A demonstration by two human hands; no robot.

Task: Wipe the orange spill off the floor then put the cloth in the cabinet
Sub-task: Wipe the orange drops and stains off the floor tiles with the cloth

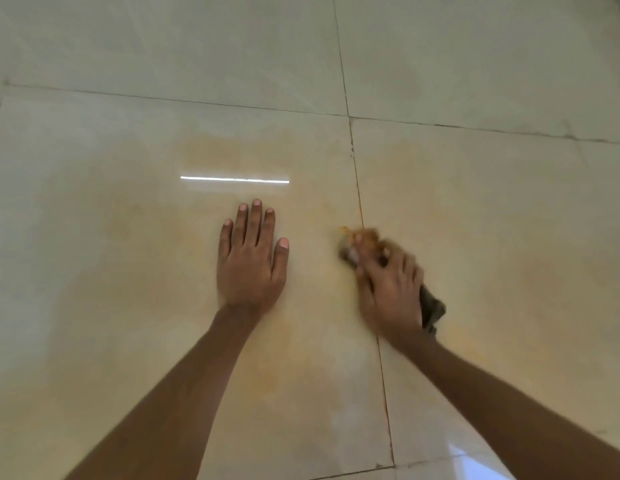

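A thin orange smear (232, 154) spreads over the glossy beige floor tiles (111, 237), fainter on the tile to the right. My right hand (391, 289) is blurred and shut on a dark, orange-stained cloth (431, 308), pressing it to the floor beside the tile joint. The cloth's stained front end (357, 242) sticks out past my fingers. Left of it, my left hand (249, 258) lies flat on the floor, palm down, fingers apart, holding nothing. No cabinet is in view.
Dark grout lines (362, 209) cross the floor, one running from top to bottom just under my right hand. A bright strip of reflected light (234, 180) lies beyond my left hand. Another pale reflection (474, 459) shows at the bottom right.
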